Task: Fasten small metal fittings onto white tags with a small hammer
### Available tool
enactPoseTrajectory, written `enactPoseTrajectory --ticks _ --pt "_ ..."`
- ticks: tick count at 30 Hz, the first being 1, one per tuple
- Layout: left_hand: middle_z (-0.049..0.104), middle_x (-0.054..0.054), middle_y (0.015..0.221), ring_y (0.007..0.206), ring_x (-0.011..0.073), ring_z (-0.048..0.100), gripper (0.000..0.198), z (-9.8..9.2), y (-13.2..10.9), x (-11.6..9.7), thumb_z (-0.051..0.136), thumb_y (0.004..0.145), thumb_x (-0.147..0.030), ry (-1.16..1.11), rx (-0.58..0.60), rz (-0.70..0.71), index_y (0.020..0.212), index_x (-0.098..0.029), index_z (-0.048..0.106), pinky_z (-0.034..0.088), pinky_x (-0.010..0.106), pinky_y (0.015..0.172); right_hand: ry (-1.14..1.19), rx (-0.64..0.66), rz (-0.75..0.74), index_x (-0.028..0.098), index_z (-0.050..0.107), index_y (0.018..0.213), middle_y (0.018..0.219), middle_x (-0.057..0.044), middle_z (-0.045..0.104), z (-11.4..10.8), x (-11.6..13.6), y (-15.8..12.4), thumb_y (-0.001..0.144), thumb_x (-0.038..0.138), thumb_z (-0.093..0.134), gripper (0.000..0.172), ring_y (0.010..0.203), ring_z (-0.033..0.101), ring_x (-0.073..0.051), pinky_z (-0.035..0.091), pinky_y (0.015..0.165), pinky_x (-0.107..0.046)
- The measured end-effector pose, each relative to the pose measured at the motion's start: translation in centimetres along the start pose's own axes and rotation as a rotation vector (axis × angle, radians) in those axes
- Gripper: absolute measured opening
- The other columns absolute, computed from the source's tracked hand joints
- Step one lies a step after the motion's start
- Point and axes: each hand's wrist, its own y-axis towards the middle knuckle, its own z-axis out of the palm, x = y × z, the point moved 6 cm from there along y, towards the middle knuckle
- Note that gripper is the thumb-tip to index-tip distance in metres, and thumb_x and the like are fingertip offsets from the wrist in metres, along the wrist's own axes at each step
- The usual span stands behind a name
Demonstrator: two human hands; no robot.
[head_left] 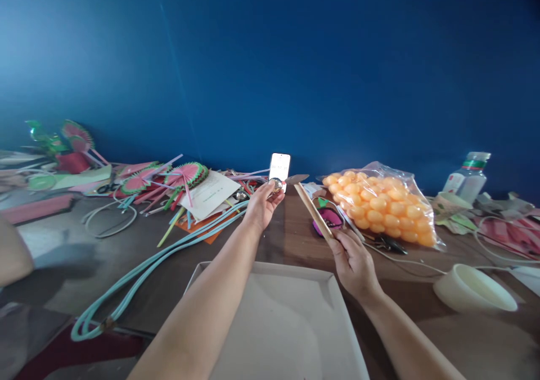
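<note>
My left hand (262,204) reaches forward over the table with its fingers closed on a small shiny round thing (276,184), right in front of a phone (280,167) that stands upright with its screen lit. My right hand (353,263) is closed on a pair of wooden chopsticks (313,211) that point away to the upper left. Below both forearms lies a white rectangular tray (295,335).
A clear bag of orange balls (379,205) lies at the right, with a plastic bottle (467,177) and a white bowl (472,289) beyond. Paper fans (185,174), straws, papers and light blue tubing (147,270) cover the left side. Another person's arm (12,253) shows at far left.
</note>
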Motion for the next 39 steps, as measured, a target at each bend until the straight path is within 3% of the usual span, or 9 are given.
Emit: enactPoseTrajectory --ticks 17,24,39 --pt "0.065 0.004 0.073 0.067 0.0087 0.062 0.022 -0.8 0.3 0.5 0.075 0.068 -0.024 0.048 -0.026 -0.003 0.082 -0.011 0.065 0.051 0.022 0.072 0.025 0.022 0.017 0.02 0.059 0.1 0.095 -0.009 0.061 0.2 -0.3 0.1 0.09 0.025 0.046 0.017 0.091 0.058 -0.021 0.047 0.082 -0.034" --pt "0.065 0.006 0.07 0.064 0.0098 0.062 0.025 -1.0 0.4 0.7 0.069 0.075 -0.034 0.02 -0.12 -0.075 0.078 -0.01 0.063 0.054 0.026 0.074 0.033 0.056 0.028 0.02 0.059 0.1 0.095 -0.009 0.061 0.5 -0.3 0.1 0.09 0.026 0.047 0.017 0.092 0.057 -0.021 0.047 0.082 -0.035" --pt "0.064 0.004 0.068 0.059 0.0101 0.062 0.014 -1.2 0.5 0.7 0.069 0.072 -0.019 0.074 -0.152 -0.059 0.075 -0.012 0.057 0.054 0.028 0.072 -0.064 0.078 -0.064 0.019 0.059 0.104 0.096 -0.008 0.061 1.0 0.1 -0.1 0.089 0.024 0.048 0.019 0.093 0.058 -0.02 0.048 0.083 -0.032"
